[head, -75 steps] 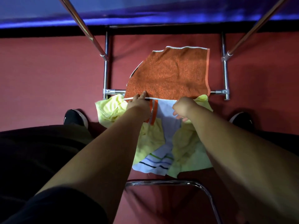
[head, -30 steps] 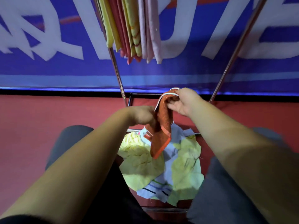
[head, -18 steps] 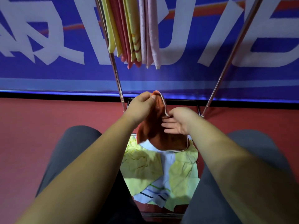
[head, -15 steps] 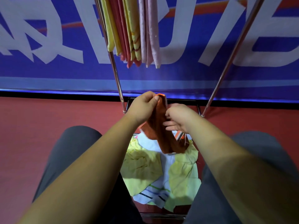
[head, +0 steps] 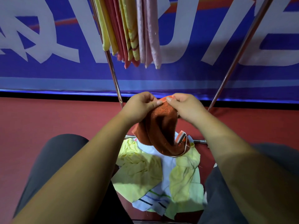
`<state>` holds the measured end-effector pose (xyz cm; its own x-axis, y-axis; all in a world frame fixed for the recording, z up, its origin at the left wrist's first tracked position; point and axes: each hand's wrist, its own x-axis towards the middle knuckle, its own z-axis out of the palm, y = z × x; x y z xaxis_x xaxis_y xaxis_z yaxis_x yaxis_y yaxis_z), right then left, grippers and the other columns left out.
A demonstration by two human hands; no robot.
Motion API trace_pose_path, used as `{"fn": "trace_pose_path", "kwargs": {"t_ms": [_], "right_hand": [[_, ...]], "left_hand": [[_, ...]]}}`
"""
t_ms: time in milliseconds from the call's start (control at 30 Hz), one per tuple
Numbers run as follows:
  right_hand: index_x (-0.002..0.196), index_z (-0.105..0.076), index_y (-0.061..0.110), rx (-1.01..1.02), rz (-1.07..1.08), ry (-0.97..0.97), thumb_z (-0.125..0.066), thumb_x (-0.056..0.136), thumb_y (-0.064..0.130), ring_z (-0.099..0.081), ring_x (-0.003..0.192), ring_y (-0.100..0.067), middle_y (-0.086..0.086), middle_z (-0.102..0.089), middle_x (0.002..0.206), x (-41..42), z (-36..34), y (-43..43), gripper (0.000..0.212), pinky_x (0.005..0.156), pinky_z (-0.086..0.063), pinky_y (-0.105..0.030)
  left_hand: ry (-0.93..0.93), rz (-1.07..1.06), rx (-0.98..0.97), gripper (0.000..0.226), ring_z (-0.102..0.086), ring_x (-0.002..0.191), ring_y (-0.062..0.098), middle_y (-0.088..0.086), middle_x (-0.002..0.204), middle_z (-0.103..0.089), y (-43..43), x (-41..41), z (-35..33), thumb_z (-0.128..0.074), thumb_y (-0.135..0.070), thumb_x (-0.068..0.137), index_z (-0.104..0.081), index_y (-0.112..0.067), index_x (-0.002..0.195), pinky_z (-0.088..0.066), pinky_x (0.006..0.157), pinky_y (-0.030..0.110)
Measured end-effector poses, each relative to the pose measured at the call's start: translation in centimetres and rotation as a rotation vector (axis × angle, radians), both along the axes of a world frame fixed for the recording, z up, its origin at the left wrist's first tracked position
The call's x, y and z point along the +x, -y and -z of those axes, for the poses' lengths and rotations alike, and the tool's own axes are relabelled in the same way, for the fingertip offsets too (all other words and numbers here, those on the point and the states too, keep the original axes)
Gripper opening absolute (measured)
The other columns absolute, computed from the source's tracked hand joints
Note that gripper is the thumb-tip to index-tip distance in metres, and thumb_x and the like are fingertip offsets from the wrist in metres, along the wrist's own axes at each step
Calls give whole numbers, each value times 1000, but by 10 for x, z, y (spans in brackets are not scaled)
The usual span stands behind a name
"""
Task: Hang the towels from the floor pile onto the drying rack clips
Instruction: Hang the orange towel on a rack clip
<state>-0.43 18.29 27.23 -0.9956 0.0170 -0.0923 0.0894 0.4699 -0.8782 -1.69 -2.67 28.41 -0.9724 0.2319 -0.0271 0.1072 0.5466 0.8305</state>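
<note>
— In the middle of the scene, raised above the floor: what is item one?
— One orange towel (head: 160, 131), terry, with a pale trim along its edge. It is held in the air by its top edge. The rest hangs down in thick folds, and its lower end is over the far part of the floor pile (head: 145, 172). I cannot tell whether it touches the pile.

— The hands?
— Left hand (head: 139, 107): thumb and fingers pinch the towel's top edge from the left. Right hand (head: 186, 107): pinches the same edge from the right, thumbnail upward. The two thumbs are just beside each other.

— The pile, itemised?
— Yellow towel, left (head: 137, 173), crumpled. Yellow towel, right (head: 184, 175), crumpled. One white striped towel (head: 152, 202), lying between and under them, its thin coloured stripes showing at the near end. All of this lies on the red floor (head: 48, 118), between the person's knees in dark trousers (head: 53, 159).

— The far side?
— Drying rack: left pole (head: 114, 73) and right pole (head: 233, 62), both metal and slanted, and a low crossbar (head: 199, 141) just beyond the pile. Hanging towels (head: 129, 29), at the top beside the left pole, are packed close side by side: yellow, red-pink, patterned yellow and pale pink.

— Backdrop?
— One blue banner (head: 48, 70) with large white letters, along the far wall.
</note>
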Motion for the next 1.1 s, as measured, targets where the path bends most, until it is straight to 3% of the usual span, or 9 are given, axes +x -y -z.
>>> {"fn": "trace_pose_path", "kwargs": {"t_ms": [200, 467, 533, 600, 733, 833, 933, 1000, 1100], "right_hand": [[78, -57, 12, 23, 434, -171, -58, 106, 39, -45, 64, -14, 5, -51, 64, -17, 6, -19, 40, 67, -35, -35], [79, -67, 28, -373, 784, -152, -53, 91, 56, -58, 77, -18, 12, -61, 72, -35, 20, -45, 34, 78, -51, -40], [78, -72, 44, -412, 786, -117, -55, 88, 57, -62, 76, -21, 11, -63, 71, -36, 19, -47, 23, 78, -57, -47], [77, -73, 51, -418, 760, -105, -60, 87, 57, -69, 78, -25, 10, -67, 71, -37, 17, -46, 17, 84, -62, -54], [80, -74, 27, -319, 667, -117, -64, 79, 55, -51, 66, -19, 6, -51, 60, -32, 8, -37, 30, 67, -48, -41], [94, -67, 6, -184, 565, -129, -63, 85, 50, -47, 67, -16, -6, -51, 65, -29, 3, -26, 45, 66, -50, -45], [95, -74, 1, -73, 462, -103, -67, 94, 40, -63, 70, -26, -24, -71, 87, -22, 0, -16, 40, 73, -56, -42], [92, -75, 1, -55, 422, -90, -69, 96, 38, -68, 74, -32, -24, -73, 90, -19, 0, -10, 38, 70, -54, -37], [76, -74, 14, -38, 360, -54, -69, 98, 37, -64, 70, -13, -1, -73, 70, -19, 1, -4, 33, 62, -45, -26]], "left_hand": [[-70, 66, -311, 45, -53, 64, 10, -5, 67, -55, 11, -11, -1, -70, -55, 96, -53, -23, 69, -38, 60, 29], [14, -209, -611, 45, -67, 77, 30, 4, 72, -65, 43, -31, -5, -81, -58, 80, -68, -15, 80, -43, 59, 34], [122, -211, -463, 47, -74, 78, 29, 8, 74, -72, 47, -32, -9, -87, -56, 76, -73, -13, 85, -54, 60, 33], [321, -201, -41, 48, -79, 85, 27, 10, 86, -80, 46, -28, -16, -92, -51, 75, -77, -11, 97, -65, 76, 36], [490, -144, 422, 53, -72, 95, 30, 21, 108, -78, 39, -25, -25, -82, -44, 90, -73, -1, 119, -58, 99, 46], [441, -235, 465, 20, -67, 85, 23, 14, 90, -71, 31, -27, -24, -66, -30, 103, -72, -10, 105, -62, 76, 34], [389, -308, 395, 19, -69, 79, 23, 13, 86, -70, 25, -26, -14, -65, -21, 102, -75, -6, 107, -61, 65, 29], [370, -330, 348, 18, -70, 78, 25, 16, 87, -72, 20, -26, -7, -68, -18, 101, -76, -3, 105, -64, 69, 33], [394, -297, 317, 13, -70, 75, 24, 13, 83, -71, 9, -24, -2, -69, -15, 99, -76, -3, 99, -62, 68, 33]]}}
